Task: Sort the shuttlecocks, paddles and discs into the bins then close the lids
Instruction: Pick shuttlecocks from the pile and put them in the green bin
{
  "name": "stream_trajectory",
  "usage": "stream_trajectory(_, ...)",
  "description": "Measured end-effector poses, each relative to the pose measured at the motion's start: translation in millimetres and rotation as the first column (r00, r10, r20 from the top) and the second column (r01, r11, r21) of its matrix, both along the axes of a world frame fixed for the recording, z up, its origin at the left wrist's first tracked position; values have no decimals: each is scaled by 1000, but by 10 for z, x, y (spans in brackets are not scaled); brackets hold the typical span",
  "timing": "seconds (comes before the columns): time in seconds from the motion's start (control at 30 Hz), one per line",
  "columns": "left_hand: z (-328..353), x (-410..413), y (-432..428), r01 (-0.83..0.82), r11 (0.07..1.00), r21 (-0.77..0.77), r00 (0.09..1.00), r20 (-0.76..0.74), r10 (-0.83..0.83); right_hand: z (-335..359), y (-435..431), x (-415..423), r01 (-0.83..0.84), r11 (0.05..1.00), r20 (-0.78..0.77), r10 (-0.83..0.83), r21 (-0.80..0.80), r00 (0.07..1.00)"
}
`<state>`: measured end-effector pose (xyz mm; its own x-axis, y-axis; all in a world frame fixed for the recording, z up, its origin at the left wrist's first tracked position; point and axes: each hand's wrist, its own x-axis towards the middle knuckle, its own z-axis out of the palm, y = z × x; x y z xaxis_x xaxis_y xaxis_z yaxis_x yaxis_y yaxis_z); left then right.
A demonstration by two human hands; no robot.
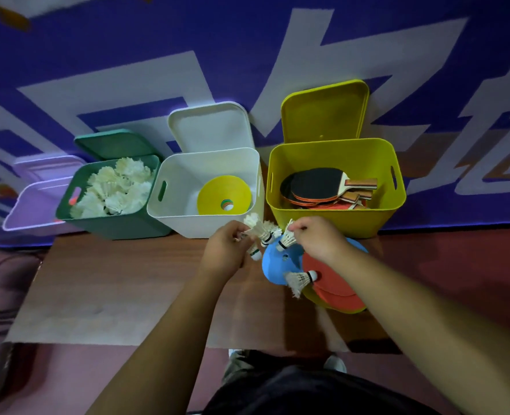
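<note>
Holding a bunch of shuttlecocks (259, 230), the left hand (225, 250) is the nearer one to the green bin (113, 227), which lies far-left of it. The right hand (316, 239) pinches a single shuttlecock (288, 239) over the blue disc (274, 265).

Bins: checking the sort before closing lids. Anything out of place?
Nothing stands out: shuttlecocks fill the green bin, a yellow disc sits in the white bin, paddles lie in the yellow bin. An orange patch shows through the green bin's slot, unclear what.
</note>
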<state>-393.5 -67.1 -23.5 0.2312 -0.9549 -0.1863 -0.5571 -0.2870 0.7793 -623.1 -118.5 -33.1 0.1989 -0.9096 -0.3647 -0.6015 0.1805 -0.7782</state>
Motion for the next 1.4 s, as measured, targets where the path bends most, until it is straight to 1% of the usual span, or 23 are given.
stream_trajectory(0.17, 180, 453, 158, -145, 989, -31, 988, -50, 143, 229, -30, 551, -40, 999, 112, 44, -33, 993)
stream_trajectory(0.33, 344, 1087, 329, -284, 952, -110, 953, -137, 269, 377, -69, 1245, -77, 994, 205, 91, -72, 975)
stream_trajectory(0.47, 406, 1770, 324, -351, 928, -127, 929, -176, 327, 420, -116, 1856, -82, 996, 233, 90, -46, 968)
stream_trajectory(0.63, 467, 2659, 139, -415, 900, -136, 889, -271, 369, 444, -264, 2697, -68, 996, 208, 77, -49, 975)
stream_trajectory(0.83, 531, 3743, -187, -414, 892, -182, 889, -293, 353, 620, -549, 3793, -94, 991, 159, 109, -95, 981)
stream_trajectory(0.97, 555, 4339, -456, -372, 906, -200, 910, -273, 313, 696, -731, 4354, -112, 983, 133, 132, -147, 982)
stream_trajectory(1.07, 540, 4625, -698, -333, 923, -194, 924, -261, 279, 708, -864, 4639, -98, 968, 78, 119, -232, 990)
stream_trajectory(1.2, 500, 4739, -1000, -238, 957, -165, 950, -242, 195, 651, -1028, 4871, -123, 943, -3, 129, -309, 992)
stream_trajectory(1.3, 407, 4738, -1175, -180, 978, -101, 929, -343, 135, 580, -1124, 4951, -200, 936, -83, 184, -290, 980)
stream_trajectory(1.4, 353, 4765, -1304, -172, 983, -63, 894, -429, 129, 529, -1197, 4978, -192, 949, -105, 171, -249, 980)
